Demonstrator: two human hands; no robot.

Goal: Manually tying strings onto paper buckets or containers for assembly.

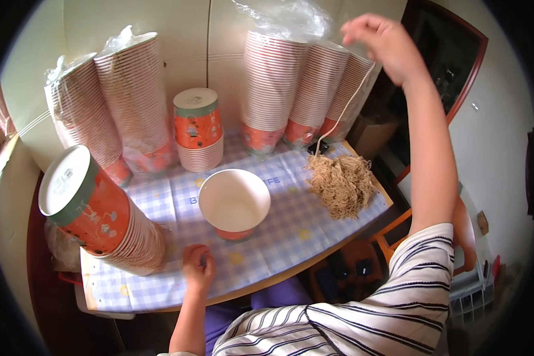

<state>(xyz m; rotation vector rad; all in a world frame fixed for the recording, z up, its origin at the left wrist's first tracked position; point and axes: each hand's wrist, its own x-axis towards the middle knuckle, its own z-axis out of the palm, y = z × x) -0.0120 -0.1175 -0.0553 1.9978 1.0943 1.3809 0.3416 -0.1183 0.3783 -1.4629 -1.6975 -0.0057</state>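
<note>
My right hand (387, 48) is raised high at the right, its fingers curled. A pale strand (349, 110) runs up to its palm from a tangled tan heap of crinkled strands (342, 185) on the table's right side. Low in front of me, my left hand (199, 267) rests by the table's near part with its fingers curled in; whether anything is inside them is hidden. Just beyond it stands a single white-lined paper tub (234, 202), mouth up, with an orange outside. A tall stack of upside-down orange and green paper tubs (104, 213) leans left of that hand.
Plastic-wrapped stacks of paper tubs stand along the back, left (130, 101) and right (273, 89). A shorter upside-down stack (198, 127) sits between them. A blue checked cloth (279, 249) covers the table. An orange chair (397, 231) stands at the right.
</note>
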